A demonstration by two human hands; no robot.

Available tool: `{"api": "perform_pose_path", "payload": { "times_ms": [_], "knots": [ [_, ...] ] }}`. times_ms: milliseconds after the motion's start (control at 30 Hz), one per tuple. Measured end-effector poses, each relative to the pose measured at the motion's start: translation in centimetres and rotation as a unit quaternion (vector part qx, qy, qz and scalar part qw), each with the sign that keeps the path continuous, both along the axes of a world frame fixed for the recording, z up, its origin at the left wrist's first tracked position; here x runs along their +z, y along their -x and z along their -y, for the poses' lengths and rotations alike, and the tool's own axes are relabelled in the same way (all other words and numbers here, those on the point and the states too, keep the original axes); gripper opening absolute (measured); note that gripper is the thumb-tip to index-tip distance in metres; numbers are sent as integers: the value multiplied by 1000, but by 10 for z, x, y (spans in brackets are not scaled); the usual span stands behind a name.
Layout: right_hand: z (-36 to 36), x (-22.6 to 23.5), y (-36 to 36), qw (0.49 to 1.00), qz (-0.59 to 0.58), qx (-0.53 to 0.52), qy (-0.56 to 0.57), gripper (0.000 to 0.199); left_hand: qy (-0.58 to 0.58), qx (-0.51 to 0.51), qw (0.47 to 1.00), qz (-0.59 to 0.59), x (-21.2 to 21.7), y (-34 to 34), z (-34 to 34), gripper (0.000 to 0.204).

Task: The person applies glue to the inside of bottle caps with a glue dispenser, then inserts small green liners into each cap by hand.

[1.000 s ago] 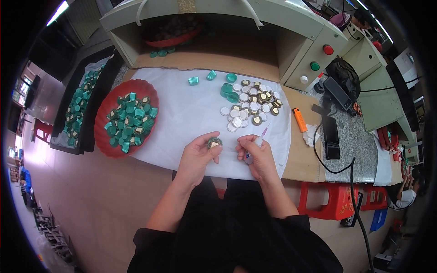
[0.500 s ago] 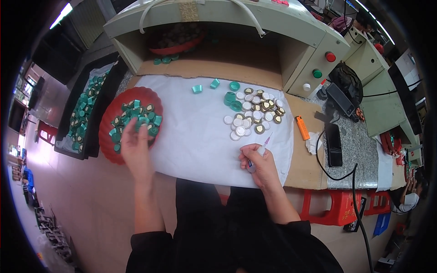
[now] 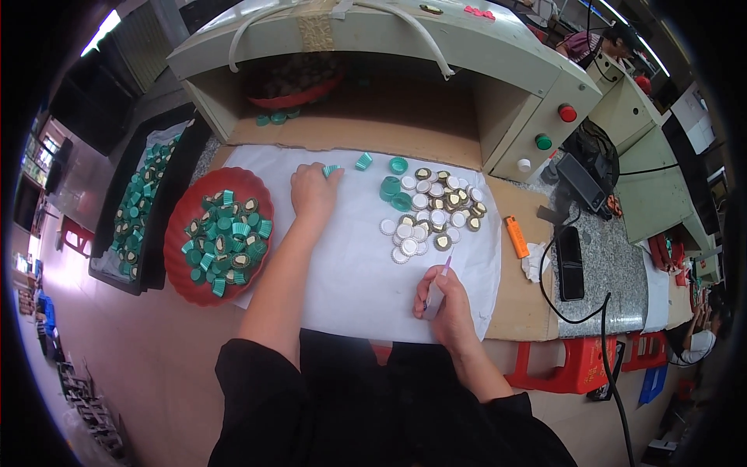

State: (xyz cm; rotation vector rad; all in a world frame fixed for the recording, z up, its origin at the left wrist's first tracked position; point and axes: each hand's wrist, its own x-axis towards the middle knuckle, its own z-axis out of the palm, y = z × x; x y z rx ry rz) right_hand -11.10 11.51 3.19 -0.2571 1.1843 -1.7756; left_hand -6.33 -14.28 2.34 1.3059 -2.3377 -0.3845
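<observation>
My left hand (image 3: 313, 191) is stretched far forward over the white sheet (image 3: 350, 272), the forearm running straight out from my dark sleeve, palm down. Its fingertips are pressed together on a small green cap (image 3: 332, 170) lying at the far edge of the sheet; I cannot tell whether the cap is lifted or only touched. Just to its right lie two more loose green caps (image 3: 363, 161), and beyond them a heap of silver and gold round lids (image 3: 432, 214) with a couple of green caps stacked at its left edge.

My right hand (image 3: 442, 300) rests near my body on the near right part of the sheet, wrist bent, fingers curled closed around a thin pen-like tool (image 3: 437, 289) that points up and away toward the heap. The tool's tip is apart from the lids.

Left of the sheet sits a red round tray (image 3: 180, 257) piled with green caps, and farther left a black tray (image 3: 124, 257) holds more of them. On the right, off the sheet, an orange lighter (image 3: 517, 237) lies on the brown board. A beige machine housing (image 3: 436, 62) with red and green buttons stands across the far side.
</observation>
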Motion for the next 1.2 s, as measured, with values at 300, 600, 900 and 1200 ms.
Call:
{"api": "perform_pose_path", "payload": {
  "times_ms": [300, 600, 900, 1200],
  "knots": [
    [-4, -2, 8, 997, 4, 49, 63, 26, -544, -202, 648, -494, 6, -72, -112, 46],
    [-12, 17, 8, 998, -41, -9, 49, 35, -646, -178, 512, -537, -7, -87, -146, 39],
    [-12, 20, 8, 986, -129, -87, 57, 36, -681, -168, 455, -549, -9, -69, -141, 30],
    [3, 20, -1, 919, -361, -130, 88, 22, -712, -158, 387, -564, -20, -64, -136, 27]
  ]
}}
